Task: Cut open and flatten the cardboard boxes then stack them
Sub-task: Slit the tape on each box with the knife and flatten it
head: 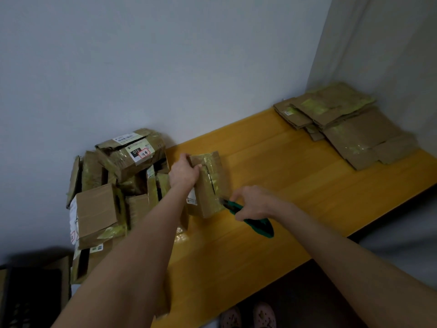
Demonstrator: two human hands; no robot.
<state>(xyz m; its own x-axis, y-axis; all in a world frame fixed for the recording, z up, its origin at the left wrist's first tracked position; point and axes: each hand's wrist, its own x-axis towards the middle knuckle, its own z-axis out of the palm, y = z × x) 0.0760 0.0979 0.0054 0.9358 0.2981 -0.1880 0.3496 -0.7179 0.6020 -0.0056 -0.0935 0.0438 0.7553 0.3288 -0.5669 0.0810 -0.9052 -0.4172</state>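
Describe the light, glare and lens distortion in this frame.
Head view: dim, flat light; faint sheen on the taped box gripped by the left hand; wide-angle stretch enlarges the forearms; the cutter in the right hand looks slightly blurred.

"010" is showing in white on the black patch of a shipping label [141,151] on the topmost cardboard box [118,162] piled beyond the surface's [283,176] left edge; other labels are reading too blurred.
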